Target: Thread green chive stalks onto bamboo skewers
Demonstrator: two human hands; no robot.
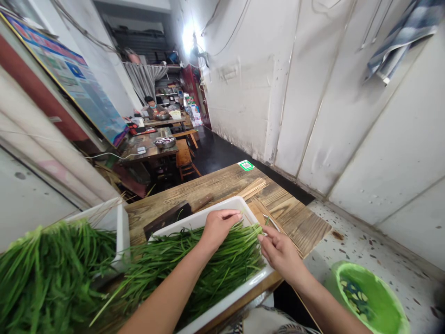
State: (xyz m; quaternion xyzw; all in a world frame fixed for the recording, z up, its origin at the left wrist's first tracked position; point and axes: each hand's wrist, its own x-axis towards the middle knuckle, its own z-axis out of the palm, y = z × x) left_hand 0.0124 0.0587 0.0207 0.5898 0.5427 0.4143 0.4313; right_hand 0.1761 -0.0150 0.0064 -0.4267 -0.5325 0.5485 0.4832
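A bundle of long green garlic chives lies in a white plastic tray, pale stalk ends toward the right. My left hand is over the tray's far side, thumb and forefinger pinched together; whatever is between the tips is too small to name. At the pale ends, my right hand has its fingers closed on the chives. Behind the tray lies a cleaver with a dark blade and wooden handle. Thin bamboo skewers lie on the wooden table beyond my right hand.
On the left, another white container holds more chives. A green bucket with scraps stands on the floor at right. A QR-code card lies at the table's far corner. Further back, a person sits among tables, bowls and benches.
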